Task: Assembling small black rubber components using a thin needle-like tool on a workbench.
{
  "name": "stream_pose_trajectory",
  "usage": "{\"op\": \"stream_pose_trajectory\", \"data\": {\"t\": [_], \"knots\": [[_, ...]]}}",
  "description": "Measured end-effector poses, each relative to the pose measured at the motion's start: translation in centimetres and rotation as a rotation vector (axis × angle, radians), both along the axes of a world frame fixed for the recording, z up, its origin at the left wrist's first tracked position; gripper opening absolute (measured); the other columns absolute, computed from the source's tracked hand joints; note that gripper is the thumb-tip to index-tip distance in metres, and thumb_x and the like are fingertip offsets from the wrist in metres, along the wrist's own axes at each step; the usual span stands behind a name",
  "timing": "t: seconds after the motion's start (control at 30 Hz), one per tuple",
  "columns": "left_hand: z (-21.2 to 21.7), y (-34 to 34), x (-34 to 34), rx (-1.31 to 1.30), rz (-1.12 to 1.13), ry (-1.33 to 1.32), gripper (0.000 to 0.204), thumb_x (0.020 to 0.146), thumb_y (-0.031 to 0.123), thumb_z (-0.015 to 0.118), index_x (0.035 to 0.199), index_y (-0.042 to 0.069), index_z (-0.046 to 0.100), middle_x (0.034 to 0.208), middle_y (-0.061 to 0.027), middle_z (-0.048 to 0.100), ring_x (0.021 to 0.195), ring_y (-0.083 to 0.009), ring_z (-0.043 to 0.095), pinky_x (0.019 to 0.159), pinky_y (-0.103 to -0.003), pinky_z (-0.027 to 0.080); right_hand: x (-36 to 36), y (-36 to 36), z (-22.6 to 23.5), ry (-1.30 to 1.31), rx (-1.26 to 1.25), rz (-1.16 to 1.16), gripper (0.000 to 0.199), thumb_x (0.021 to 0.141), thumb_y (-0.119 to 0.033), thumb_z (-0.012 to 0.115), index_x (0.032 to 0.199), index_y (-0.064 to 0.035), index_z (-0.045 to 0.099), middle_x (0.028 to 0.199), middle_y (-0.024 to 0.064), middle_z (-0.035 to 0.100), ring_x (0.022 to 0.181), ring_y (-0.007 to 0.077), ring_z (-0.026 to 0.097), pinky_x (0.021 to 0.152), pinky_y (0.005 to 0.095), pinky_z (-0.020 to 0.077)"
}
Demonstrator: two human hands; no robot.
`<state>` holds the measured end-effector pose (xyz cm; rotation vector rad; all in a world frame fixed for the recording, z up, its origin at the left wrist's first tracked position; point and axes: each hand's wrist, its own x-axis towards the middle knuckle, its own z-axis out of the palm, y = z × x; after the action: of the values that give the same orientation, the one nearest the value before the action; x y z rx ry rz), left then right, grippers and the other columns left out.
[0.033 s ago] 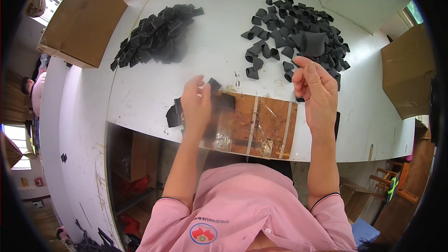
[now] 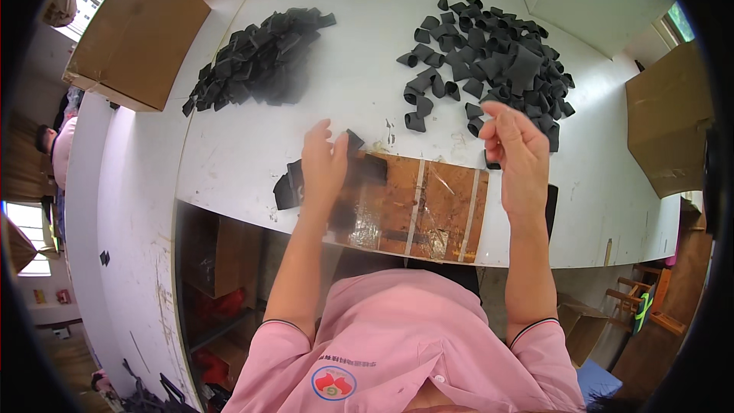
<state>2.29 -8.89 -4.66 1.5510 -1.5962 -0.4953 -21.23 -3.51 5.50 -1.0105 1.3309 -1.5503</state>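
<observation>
My left hand (image 2: 323, 162) hovers at the cardboard's left side, its fingers and thumb apart with nothing visible in them. Around and beneath it lie flat black fabric pieces (image 2: 287, 190), partly covered by the hand and wrist. One dark piece (image 2: 373, 169) rests on the brown taped cardboard (image 2: 440, 203) at the table's front edge. My right hand (image 2: 517, 144) is to the right, fingers loosely bent and thumb apart, near the front of a pile of black fabric loops (image 2: 474, 50). A single loop (image 2: 492, 160) shows just beside its lower fingers.
A heap of flat black pieces (image 2: 260, 61) is at the far left of the white table (image 2: 367, 46). Cardboard boxes stand at the left (image 2: 138, 30) and right (image 2: 667, 118). Open shelving (image 2: 222, 252) sits under the table. Another person (image 2: 57, 145) is at the far left.
My right hand has dropped slightly and drawn a little to the left. My left hand has shifted very slightly; the piles look the same.
</observation>
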Motion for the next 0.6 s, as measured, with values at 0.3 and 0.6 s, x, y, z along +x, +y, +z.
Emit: {"op": "stream_pose_trajectory", "data": {"t": [0.3, 0.6], "knots": [[-4.0, -3.9, 2.4, 0.153, -0.081, -0.21, 0.011, 0.073, 0.009, 0.059, 0.08, 0.001, 0.056, 0.082, -0.0147, 0.057, 0.076, -0.0306, 0.053, 0.069, -0.035, 0.043, 2.4, 6.5, -4.8, 0.123, 0.37, 0.399, 0.017, 0.084, -0.014, 0.053, 0.085, 0.0022, 0.058, 0.067, 0.0039, 0.055, 0.061, 0.0121, 0.053, 0.054, 0.0241, 0.042], [5.7, 7.5, -1.5, 0.758, -0.236, 1.455, 0.007, 0.082, 0.012, 0.057, 0.085, 0.006, 0.053, 0.084, -0.0051, 0.058, 0.075, -0.0175, 0.055, 0.064, -0.028, 0.046, 7.4, 7.6, -2.6, 0.713, -0.034, 0.314, 0.031, 0.072, -0.024, 0.065, 0.092, -0.0019, 0.056, 0.073, 0.0103, 0.055, 0.067, 0.0261, 0.057, 0.056, 0.0328, 0.0457]]}}
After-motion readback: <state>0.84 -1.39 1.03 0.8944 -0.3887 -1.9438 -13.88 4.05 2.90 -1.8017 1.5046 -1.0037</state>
